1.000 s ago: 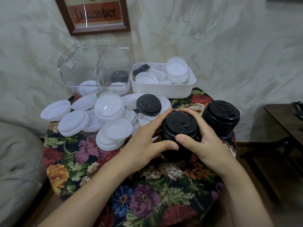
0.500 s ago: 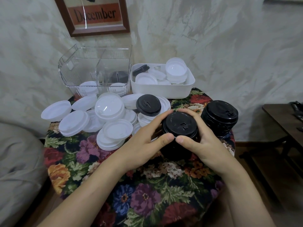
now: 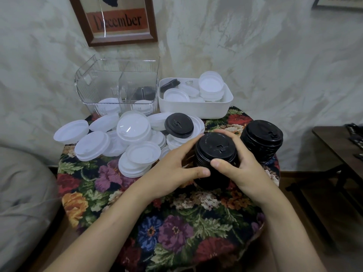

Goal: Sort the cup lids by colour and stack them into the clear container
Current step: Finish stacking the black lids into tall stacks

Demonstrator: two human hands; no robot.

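Observation:
A stack of black lids (image 3: 215, 149) stands on the floral table, and both hands wrap it: my left hand (image 3: 172, 171) from the left, my right hand (image 3: 243, 169) from the right, thumbs meeting at its front. A second black stack (image 3: 262, 141) stands just right of it. One single black lid (image 3: 178, 125) lies on a heap of white lids (image 3: 133, 142) to the left. The clear container (image 3: 117, 85) at the back holds a few white lids and a black one behind its divider.
A white bin (image 3: 196, 108) with white lids and one black lid sits right of the clear container. The round table (image 3: 176, 222) has a floral cloth; white lids overhang its left edge. A dark side table (image 3: 339, 146) stands at right, a grey cushion at left.
Both hands keep their hold on the black stack; it has barely shifted. My view has tilted slightly.

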